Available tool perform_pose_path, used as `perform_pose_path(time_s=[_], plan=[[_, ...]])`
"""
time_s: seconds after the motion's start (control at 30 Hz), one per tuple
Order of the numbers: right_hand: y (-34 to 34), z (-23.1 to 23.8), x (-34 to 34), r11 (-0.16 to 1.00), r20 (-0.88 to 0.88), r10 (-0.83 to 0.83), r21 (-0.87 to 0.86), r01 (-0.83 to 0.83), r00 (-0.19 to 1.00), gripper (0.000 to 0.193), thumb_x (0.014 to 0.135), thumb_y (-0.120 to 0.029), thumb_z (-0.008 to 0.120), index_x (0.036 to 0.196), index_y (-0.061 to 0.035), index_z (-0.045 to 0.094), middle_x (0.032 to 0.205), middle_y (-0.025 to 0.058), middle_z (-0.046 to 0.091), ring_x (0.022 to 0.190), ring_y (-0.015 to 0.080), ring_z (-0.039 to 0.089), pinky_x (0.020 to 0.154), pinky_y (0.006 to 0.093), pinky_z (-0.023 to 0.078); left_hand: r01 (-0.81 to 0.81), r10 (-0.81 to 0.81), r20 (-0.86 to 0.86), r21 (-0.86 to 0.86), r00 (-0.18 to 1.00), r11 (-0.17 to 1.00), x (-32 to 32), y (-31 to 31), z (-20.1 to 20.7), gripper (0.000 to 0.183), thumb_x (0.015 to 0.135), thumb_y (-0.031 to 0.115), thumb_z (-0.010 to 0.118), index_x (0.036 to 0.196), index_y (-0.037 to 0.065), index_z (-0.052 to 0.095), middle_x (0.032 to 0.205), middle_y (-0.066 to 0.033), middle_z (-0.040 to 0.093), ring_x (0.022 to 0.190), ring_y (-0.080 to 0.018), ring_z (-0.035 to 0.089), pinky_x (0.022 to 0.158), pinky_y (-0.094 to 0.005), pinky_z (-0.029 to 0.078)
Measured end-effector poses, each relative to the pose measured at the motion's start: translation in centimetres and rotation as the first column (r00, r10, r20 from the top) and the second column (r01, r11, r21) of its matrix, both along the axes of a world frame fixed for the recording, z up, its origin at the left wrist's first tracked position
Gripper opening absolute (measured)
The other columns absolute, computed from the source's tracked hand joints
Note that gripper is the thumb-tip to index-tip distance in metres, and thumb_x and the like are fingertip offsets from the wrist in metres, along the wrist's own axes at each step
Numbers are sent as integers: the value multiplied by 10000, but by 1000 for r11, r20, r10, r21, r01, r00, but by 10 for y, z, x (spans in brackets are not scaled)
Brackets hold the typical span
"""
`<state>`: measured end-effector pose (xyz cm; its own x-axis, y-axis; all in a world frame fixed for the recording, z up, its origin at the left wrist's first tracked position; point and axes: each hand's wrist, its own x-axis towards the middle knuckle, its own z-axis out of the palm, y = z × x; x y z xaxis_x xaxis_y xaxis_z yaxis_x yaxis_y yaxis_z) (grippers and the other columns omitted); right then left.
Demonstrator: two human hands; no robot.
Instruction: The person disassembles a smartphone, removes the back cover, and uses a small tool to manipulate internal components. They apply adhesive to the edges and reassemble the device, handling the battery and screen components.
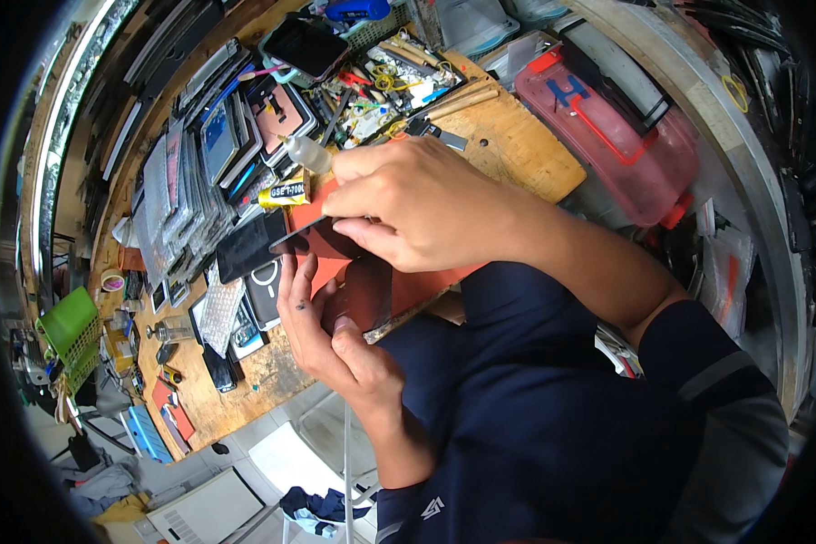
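Observation:
My right hand (399,199) reaches in from the right, fingers pinched at the far end of a thin, dark, glossy phone-like panel (301,236). My left hand (322,317) is curled below it, fingertips at the panel's near-left end and thumb bent inward. Reflections and my fingers hide much of the panel, so its exact kind is unclear. Under both hands lies a red mat (435,283). Just beyond the panel are a yellow and black glue tube (286,194) and a small whitish bottle (306,154). A dark phone (249,245) lies left of the panel.
Stacks of bubble-wrapped flat parts (174,204) crowd the left of the wooden bench (272,372). Tools and scraps fill a tray (381,77) at the back. A pink translucent box (607,136) stands at the right, and a green basket (68,326) at the far left.

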<state>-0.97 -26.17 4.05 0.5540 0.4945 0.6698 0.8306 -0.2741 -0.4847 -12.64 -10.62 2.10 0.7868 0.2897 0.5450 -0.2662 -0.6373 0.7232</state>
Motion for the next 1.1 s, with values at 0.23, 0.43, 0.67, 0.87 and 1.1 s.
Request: perform_pose_path(time_s=[0.23,0.43,0.67,0.87,1.1], plan=[[-1,0,8,999,-23,-35,15,35,999,129,883,-94,736,998,-37,756,885,111,649,750,331,672,665,440,533,15,-15,11,-10,1000,1000,-1,7,-3,599,855,187,437,1360,-79,618,1464,-294,562,1235,-355,632,917,-422,570],[-12,-26,43,983,-253,-37,165,81,967,125,935,-92,751,980,18,711,797,75,618,655,159,596,605,335,485,-152,151,-20,-86,988,985,-29,15,-26,680,1002,450,509,1463,-49,484,1393,-212,518,1251,-304,535,946,-422,501],[-36,-64,53,919,-727,156,355,171,669,237,1020,-93,696,823,-9,594,744,-15,618,636,32,558,554,255,464,-171,131,-115,-503,985,847,-55,38,-52,603,980,503,595,1272,-22,546,1008,-103,563,933,-186,543,839,-337,446],[-52,-65,46,918,-799,160,337,210,580,225,1056,-159,658,876,-26,644,778,43,690,631,79,648,549,242,495,20,-98,-38,-847,994,532,-110,144,-75,221,887,177,641,799,78,464,654,-6,465,530,-108,422,484,-263,335],[-60,-76,42,896,-828,252,395,204,500,262,1117,-208,559,983,-7,661,840,102,738,662,92,684,571,218,507,-352,-78,-394,-880,916,319,-278,289,-215,169,950,205,622,851,91,544,595,-26,505,496,-158,469,450,-289,349]])
